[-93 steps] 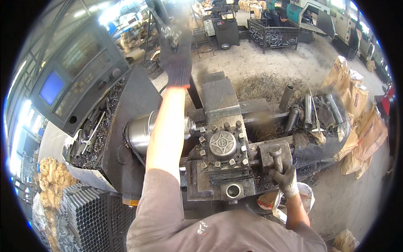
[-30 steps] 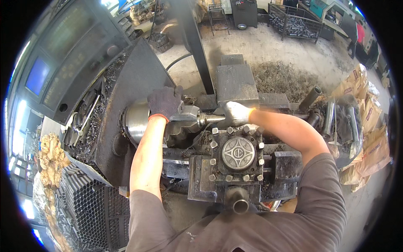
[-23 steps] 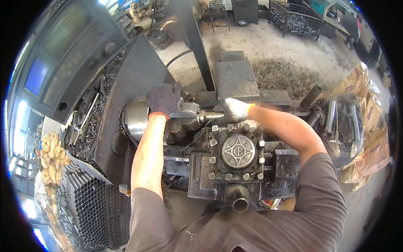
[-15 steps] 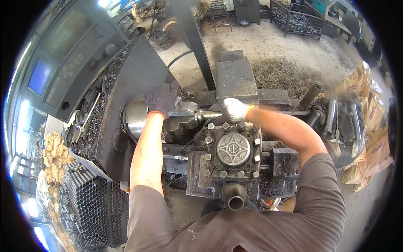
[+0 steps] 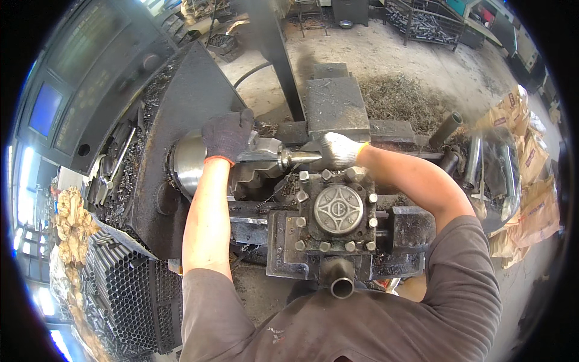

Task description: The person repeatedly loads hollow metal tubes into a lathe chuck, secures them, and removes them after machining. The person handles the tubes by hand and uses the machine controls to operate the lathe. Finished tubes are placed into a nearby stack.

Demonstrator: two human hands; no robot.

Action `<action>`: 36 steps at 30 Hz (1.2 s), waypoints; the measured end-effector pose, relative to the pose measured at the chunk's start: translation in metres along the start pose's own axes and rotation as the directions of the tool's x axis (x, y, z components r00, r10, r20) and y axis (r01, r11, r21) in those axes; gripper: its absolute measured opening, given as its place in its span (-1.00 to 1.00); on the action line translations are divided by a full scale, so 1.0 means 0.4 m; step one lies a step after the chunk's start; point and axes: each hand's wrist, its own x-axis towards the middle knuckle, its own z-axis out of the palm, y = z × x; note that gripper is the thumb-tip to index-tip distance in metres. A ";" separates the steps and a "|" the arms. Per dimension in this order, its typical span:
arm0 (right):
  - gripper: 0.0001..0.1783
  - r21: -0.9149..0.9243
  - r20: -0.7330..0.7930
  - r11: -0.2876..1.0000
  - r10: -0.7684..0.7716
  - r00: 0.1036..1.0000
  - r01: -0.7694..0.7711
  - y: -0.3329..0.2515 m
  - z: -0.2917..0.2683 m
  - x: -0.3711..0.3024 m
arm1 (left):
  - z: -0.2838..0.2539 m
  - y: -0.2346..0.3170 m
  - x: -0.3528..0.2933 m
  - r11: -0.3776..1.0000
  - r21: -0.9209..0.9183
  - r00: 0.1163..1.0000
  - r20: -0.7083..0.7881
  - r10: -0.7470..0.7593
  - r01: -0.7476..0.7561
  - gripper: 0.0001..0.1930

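A metal workpiece [image 5: 283, 158] lies level across the lathe, running from the round shiny chuck [image 5: 187, 163] on the left toward the middle of the machine. The left hand [image 5: 228, 136], in a dark glove, is closed over the workpiece's chuck end, right against the chuck face. The right hand [image 5: 338, 149], in a pale glove, is wrapped around the opposite, thinner end, so the piece spans the gap between the two hands, which are apart along its length. Just below them sits the square tool post [image 5: 338, 210] with its ring of bolts. Cut steel tubes [image 5: 117, 289] are stacked at the lower left, and metal shavings [image 5: 404, 102] cover the floor beyond the machine.
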 end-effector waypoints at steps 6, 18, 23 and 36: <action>-0.47 -0.013 -0.007 0.998 0.068 0.998 -0.068 0.011 0.007 0.003 | -0.007 0.011 -0.009 0.998 0.046 0.999 0.018 -0.031 0.030 -0.30; -0.50 0.092 0.052 0.995 0.024 0.998 -0.029 -0.006 -0.029 -0.039 | 0.010 -0.009 -0.003 1.000 -0.029 1.000 -0.029 0.004 -0.004 -0.31; -0.42 -0.133 0.074 0.825 0.560 0.825 -0.549 0.003 -0.121 -0.169 | 0.004 0.006 0.007 0.997 -0.015 0.996 0.058 -0.070 0.071 -0.31; -0.75 0.224 -0.028 0.880 0.435 0.900 -0.419 -0.048 -0.227 -0.183 | -0.007 0.023 0.004 0.996 0.036 0.997 0.002 -0.079 0.079 -0.40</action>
